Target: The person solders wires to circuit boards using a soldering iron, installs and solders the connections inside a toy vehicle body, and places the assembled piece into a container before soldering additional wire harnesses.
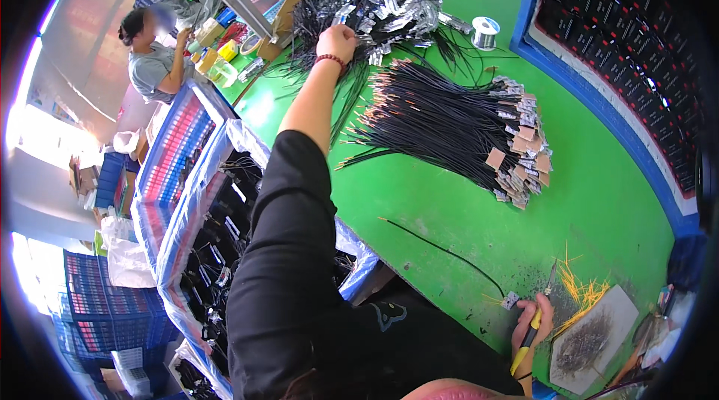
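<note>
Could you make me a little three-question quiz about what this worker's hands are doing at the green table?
1. True or false: the left hand reaches into the far heap of black wires.
2. What does the right hand hold? A) a yellow-handled tool B) a cup C) a tape roll
3. What colour is the table?

Key: 1 true. 2 A, the yellow-handled tool. 3 green.

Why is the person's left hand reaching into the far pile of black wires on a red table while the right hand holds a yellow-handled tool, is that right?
Not quite: the table is green, not red, as the head view shows. The left hand does reach into the far pile of black wires, and the right hand holds a yellow-handled tool.
</note>
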Demonstrator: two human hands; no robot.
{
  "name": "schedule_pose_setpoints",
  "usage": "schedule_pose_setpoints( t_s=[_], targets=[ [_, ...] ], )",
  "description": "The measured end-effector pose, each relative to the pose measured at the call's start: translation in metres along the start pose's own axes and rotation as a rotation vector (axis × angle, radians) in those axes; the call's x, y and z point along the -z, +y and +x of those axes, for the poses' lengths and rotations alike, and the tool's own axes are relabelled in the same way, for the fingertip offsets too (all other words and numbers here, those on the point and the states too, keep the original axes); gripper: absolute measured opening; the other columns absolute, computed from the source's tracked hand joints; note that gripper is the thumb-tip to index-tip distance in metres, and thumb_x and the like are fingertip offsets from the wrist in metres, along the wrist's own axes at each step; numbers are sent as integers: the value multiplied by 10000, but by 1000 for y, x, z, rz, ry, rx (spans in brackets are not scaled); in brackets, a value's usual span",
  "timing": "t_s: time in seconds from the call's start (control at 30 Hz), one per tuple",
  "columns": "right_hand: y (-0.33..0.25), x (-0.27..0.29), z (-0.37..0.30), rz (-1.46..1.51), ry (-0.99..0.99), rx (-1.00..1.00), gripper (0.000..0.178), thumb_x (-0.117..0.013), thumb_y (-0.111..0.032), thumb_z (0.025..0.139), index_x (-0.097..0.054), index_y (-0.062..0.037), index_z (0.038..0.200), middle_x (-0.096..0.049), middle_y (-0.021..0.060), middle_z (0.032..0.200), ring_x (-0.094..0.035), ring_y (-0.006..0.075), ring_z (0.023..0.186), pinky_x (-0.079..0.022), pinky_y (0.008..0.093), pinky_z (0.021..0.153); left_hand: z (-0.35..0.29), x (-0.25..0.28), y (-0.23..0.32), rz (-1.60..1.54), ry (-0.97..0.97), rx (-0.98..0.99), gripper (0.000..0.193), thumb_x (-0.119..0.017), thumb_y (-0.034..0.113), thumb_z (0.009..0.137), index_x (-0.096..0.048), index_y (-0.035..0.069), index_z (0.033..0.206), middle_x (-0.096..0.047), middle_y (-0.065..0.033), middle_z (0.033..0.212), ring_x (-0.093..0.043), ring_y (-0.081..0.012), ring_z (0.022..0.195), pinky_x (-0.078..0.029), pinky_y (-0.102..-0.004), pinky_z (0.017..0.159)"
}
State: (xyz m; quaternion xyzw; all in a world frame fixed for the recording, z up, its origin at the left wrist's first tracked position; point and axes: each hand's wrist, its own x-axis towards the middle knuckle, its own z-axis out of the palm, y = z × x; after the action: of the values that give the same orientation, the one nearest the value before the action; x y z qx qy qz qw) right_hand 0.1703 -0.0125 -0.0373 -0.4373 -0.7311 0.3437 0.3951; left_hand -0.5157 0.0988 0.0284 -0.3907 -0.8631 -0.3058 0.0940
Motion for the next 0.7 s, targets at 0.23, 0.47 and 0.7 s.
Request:
schedule_pose_setpoints(
  t_s=[0.23,0.47,0.7],
  targets=[
    [3,0,0,37,5,-21,272,-550,-164,950,-518,-27,1183,-671,103,747,-476,80,506,-399,226,485,-54,91,42,-91,24,-269,101,-613,121,825,-633,51,895,-651,-144,834,-626,-297,777,-502,-388,723],
    [-4,4,5,231,17,-46,193,-532,-108,954,-521,-51,1138,-658,114,752,-476,71,518,-400,214,495,-150,203,202,-107,2,-970,134,-685,49,787,-631,61,909,-656,-90,782,-664,-228,697,-521,-308,609],
    [-105,1,88,583,136,195,313,-656,-123,886,-471,-56,1130,-649,120,885,-588,137,738,-463,262,673,-201,204,294,-310,-135,-1188,181,-705,-51,741,-641,-23,908,-628,-78,781,-613,-158,654,-486,-243,585]
  ],
)
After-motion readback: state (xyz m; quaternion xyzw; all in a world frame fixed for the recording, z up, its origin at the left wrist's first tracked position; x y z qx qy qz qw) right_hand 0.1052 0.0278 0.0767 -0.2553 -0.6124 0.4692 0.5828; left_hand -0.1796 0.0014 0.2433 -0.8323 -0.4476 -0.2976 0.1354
